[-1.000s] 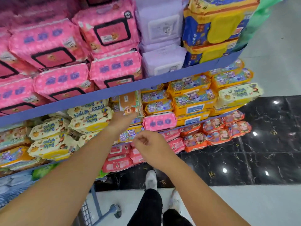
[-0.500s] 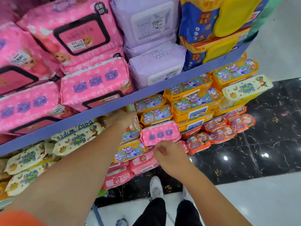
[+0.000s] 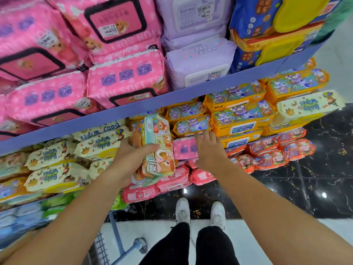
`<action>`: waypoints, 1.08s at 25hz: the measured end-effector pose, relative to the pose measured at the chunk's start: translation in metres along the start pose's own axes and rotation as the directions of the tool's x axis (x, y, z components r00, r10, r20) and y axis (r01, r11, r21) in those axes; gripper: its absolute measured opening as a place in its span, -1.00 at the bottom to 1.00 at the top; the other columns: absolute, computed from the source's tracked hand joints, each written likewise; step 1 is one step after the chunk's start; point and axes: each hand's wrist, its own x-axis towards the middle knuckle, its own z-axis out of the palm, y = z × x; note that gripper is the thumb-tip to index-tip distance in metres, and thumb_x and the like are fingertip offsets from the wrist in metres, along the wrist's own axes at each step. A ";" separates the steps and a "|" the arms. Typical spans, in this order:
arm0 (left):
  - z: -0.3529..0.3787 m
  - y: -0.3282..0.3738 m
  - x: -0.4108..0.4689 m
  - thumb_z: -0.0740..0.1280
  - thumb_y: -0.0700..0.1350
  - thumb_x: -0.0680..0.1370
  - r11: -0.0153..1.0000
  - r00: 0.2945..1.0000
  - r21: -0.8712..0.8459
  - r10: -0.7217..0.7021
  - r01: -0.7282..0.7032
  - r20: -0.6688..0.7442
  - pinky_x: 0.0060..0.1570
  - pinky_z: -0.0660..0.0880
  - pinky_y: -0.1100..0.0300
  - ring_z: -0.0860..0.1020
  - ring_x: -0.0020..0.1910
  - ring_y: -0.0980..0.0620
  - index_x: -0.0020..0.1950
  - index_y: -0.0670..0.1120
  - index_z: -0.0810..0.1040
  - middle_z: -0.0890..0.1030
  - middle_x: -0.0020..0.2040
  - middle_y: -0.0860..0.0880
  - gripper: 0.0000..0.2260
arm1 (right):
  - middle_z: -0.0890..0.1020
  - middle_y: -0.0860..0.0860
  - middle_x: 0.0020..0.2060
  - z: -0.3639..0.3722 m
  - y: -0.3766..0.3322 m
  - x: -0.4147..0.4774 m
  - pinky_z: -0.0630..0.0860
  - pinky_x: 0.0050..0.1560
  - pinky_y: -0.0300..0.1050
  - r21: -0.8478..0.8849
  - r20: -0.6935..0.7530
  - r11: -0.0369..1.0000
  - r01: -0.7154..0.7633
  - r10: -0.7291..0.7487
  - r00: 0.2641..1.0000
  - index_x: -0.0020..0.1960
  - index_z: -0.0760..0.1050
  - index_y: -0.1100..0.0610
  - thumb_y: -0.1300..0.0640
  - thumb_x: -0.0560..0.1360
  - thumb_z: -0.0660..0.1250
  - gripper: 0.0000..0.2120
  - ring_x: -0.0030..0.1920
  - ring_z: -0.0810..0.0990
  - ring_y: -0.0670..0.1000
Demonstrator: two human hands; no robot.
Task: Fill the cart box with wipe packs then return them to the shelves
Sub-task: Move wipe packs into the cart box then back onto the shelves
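Note:
My left hand point(image 3: 131, 161) grips an orange and pale-blue cartoon bear wipe pack point(image 3: 156, 146), held upright on its end at the front of the middle shelf point(image 3: 107, 116). My right hand point(image 3: 210, 150) hovers open, fingers spread, just right of that pack and over a small pink wipe pack point(image 3: 184, 148) lying on the shelf stack. I cannot tell whether the fingers touch the pink pack. Only the cart's lower frame and a wheel point(image 3: 140, 244) show at the bottom; the cart box is out of view.
Large pink packs point(image 3: 124, 79) and lilac packs point(image 3: 198, 62) fill the upper shelf. Cream "Baby Wipes" packs point(image 3: 57, 176) lie left of my hand, yellow-orange packs point(image 3: 240, 115) to the right. Red and orange packs point(image 3: 267, 153) sit lower. Black marble floor, my white shoes below.
My view moved closer to the shelves. My left hand pulled the bear pack out and stood it upright. My right hand rose from below and opened over the pink pack.

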 end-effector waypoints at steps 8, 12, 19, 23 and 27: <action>-0.020 -0.059 -0.085 0.65 -0.12 0.35 0.987 0.978 -0.148 -0.096 0.069 -0.183 -0.26 0.65 0.12 0.75 -0.17 0.03 0.44 0.02 0.33 0.70 0.12 -0.01 -0.24 | 0.36 0.18 0.40 0.011 0.004 0.040 0.39 0.37 0.16 -0.336 0.016 0.918 0.209 -0.216 0.976 0.47 0.17 0.18 -0.04 0.40 0.50 -0.19 0.39 0.36 0.22; -0.029 -0.083 -0.121 0.64 -0.14 0.35 0.977 0.965 -0.212 -0.082 0.028 -0.249 -0.21 0.65 0.07 0.75 -0.15 0.03 0.39 0.02 0.38 0.69 0.14 -0.01 -0.30 | 0.38 0.16 0.39 -0.023 0.005 0.017 0.44 0.29 0.18 -0.276 -0.014 0.927 0.254 -0.268 0.963 0.46 0.23 0.19 -0.08 0.38 0.48 -0.21 0.39 0.35 0.20; -0.073 -0.142 -0.193 0.67 -0.05 0.30 0.960 0.955 -0.278 -0.115 0.036 -0.273 -0.15 0.69 -0.08 0.75 -0.10 -0.07 0.53 0.12 0.24 0.63 0.27 -0.05 -0.08 | 0.44 0.15 0.24 -0.092 -0.029 -0.091 0.57 0.05 0.05 0.013 -0.048 0.977 0.212 -0.211 0.976 0.40 0.26 0.21 -0.50 0.28 0.37 -0.01 0.18 0.55 0.21; -0.115 -0.207 -0.242 0.66 -0.10 0.32 0.930 0.952 -0.365 -0.141 0.034 -0.272 -0.16 0.67 -0.27 0.76 -0.13 -0.16 0.45 0.06 0.35 0.71 0.14 -0.08 -0.21 | 0.45 0.06 0.16 -0.093 -0.120 -0.165 0.54 -0.05 -0.01 0.171 0.019 0.955 0.244 -0.251 0.968 0.33 0.29 0.17 -0.38 0.25 0.49 -0.10 0.08 0.54 0.13; -0.200 -0.286 -0.301 0.67 -0.12 0.30 0.902 0.934 -0.430 -0.128 -0.030 -0.333 -0.31 0.68 -0.02 0.76 -0.23 -0.07 0.31 0.02 0.42 0.72 0.06 -0.09 -0.32 | 0.49 0.02 -0.07 -0.068 -0.243 -0.247 0.52 -0.22 0.00 0.380 -0.024 0.881 0.282 -0.295 0.955 0.15 0.36 0.17 -0.16 0.25 0.57 -0.33 -0.11 0.53 0.08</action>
